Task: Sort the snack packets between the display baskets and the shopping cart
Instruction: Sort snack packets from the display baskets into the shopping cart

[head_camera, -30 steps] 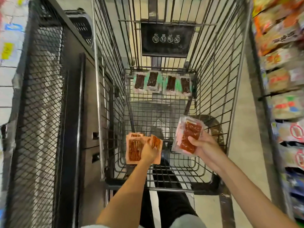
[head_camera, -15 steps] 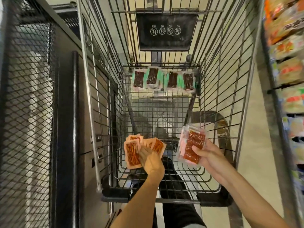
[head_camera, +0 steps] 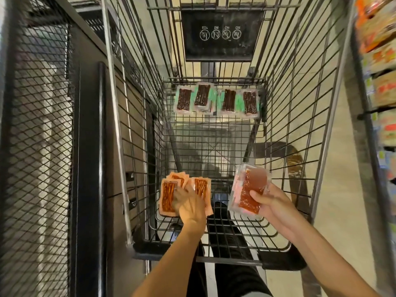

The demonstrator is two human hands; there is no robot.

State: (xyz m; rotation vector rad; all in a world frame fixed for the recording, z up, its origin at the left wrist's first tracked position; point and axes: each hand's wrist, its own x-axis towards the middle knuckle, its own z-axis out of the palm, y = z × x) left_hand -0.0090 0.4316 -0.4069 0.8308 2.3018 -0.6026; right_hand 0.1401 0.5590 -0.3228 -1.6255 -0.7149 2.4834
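The left hand (head_camera: 189, 205) has turned palm-down over the orange packets (head_camera: 166, 198) at 7 o'clock, low in the cart (head_camera: 150, 249). I cannot tell if it grips them. The right hand (head_camera: 273, 203) holds the pink packets (head_camera: 248, 189) at 5 o'clock. I think the orange ones are being set down.

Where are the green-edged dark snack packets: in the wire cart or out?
In: the green-edged dark snack packets lie in a row inside the wire shopping cart, at its far end.

Black diamond-mesh metal panel (head_camera: 36, 146) well left of the left hand (head_camera: 189, 205); glossy black upright post (head_camera: 101, 157) between them. Blurred shelves of orange and yellow packaged goods (head_camera: 379, 50) right of the right hand (head_camera: 272, 203). Black trouser legs (head_camera: 231, 264) below, between both hands. Cream floor (head_camera: 347, 189).
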